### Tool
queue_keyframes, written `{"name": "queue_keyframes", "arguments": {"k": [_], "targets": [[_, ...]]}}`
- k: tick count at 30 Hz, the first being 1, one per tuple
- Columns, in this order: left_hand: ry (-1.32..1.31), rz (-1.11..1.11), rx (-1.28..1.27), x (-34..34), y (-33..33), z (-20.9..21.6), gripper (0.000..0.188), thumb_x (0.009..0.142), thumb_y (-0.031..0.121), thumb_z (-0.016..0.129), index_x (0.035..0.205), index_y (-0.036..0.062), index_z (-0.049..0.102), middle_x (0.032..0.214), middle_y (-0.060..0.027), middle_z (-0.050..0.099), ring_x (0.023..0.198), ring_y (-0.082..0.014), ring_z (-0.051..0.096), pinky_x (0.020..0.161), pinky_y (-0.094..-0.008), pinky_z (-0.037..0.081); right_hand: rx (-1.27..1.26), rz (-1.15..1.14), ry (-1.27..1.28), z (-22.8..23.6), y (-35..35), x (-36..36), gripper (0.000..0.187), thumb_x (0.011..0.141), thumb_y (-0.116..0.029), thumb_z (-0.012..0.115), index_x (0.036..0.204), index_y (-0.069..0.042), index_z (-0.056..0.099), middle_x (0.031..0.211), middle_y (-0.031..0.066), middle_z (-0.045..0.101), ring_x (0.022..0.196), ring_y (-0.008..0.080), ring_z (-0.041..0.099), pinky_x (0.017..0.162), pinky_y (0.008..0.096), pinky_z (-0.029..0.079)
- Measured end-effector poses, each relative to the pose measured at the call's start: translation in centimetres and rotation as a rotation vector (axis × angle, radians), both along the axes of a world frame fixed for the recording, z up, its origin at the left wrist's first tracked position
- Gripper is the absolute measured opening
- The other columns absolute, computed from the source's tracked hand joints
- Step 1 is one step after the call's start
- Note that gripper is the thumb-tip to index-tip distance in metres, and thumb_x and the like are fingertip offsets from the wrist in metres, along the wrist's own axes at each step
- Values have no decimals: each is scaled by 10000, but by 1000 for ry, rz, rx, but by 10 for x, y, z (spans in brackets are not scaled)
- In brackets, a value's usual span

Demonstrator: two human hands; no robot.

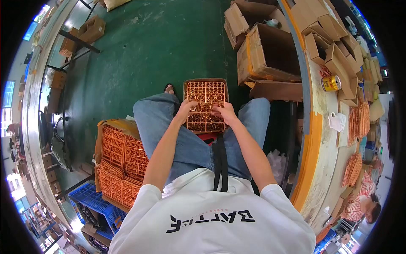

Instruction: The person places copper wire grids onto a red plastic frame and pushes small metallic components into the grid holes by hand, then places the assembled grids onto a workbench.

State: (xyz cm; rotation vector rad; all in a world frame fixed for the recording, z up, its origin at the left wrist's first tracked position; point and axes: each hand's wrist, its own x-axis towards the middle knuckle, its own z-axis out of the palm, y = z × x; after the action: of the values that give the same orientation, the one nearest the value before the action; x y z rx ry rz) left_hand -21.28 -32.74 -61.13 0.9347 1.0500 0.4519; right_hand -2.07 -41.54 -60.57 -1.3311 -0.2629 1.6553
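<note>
Between my knees stands a cardboard box (226,86) filled with small copper-coloured parts. Across its top lies a copper-coloured grid frame (206,95) carrying rows of small rings. My left hand (185,111) is closed at the frame's left side, with its thumb and fingertips over the rings. Opposite it, my right hand (225,112) pinches the frame near the middle, fingers pointing inward. My fingers cover part of the rings, and loose pieces show in the lower half of the frame.
On the left, a carton of stacked orange frames (122,152) sits by a blue plastic crate (95,199). Large open cardboard boxes (270,53) stand ahead on the right. Along the right runs a workbench (323,139) with a yellow can (331,83). Another person (359,203) sits beyond it.
</note>
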Motion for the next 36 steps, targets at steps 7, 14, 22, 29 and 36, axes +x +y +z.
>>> {"name": "queue_keyframes", "arguments": {"k": [7, 14, 22, 29, 36], "targets": [[-45, -26, -69, 3, -3, -11, 370, 740, -72, 584, 1067, -9, 426, 959, -103, 543, 842, -208, 608, 693, -331, 572, -11, -69, -214, -12, 1, -1, 162, 826, -108, 631, 890, 8, 539, 891, 96, 611, 761, 168, 625, 657, 273, 548], [84, 31, -73, -1, -4, -8, 330, 765, -49, 539, 1081, 9, 462, 978, -86, 558, 842, -191, 604, 718, -333, 554, 39, 105, -65, 20, 1, -9, 220, 820, -101, 636, 992, 22, 575, 922, 114, 644, 788, 165, 641, 679, 246, 538], [41, -143, -153, 2, -6, 10, 358, 839, 108, 627, 1140, 64, 439, 1002, -64, 585, 855, -166, 606, 676, -304, 543, -103, 14, -257, -7, 0, -2, 188, 823, 42, 528, 1000, 58, 590, 916, 131, 642, 796, 206, 645, 655, 323, 571], [113, -74, -22, -2, -6, -10, 297, 863, 31, 542, 1130, -24, 425, 938, -144, 575, 723, -190, 618, 493, -266, 520, 20, 43, -293, -12, 4, 4, 349, 814, -82, 604, 1141, 6, 522, 1085, 75, 568, 1013, 166, 546, 869, 275, 430], [11, -163, -269, -11, 2, -9, 174, 820, 149, 492, 961, 50, 467, 692, -34, 468, 524, -142, 486, 478, -270, 400, 127, -65, -2, 13, 6, 19, 206, 872, -171, 587, 1013, -22, 561, 946, 90, 620, 840, 170, 627, 730, 308, 528]]}}
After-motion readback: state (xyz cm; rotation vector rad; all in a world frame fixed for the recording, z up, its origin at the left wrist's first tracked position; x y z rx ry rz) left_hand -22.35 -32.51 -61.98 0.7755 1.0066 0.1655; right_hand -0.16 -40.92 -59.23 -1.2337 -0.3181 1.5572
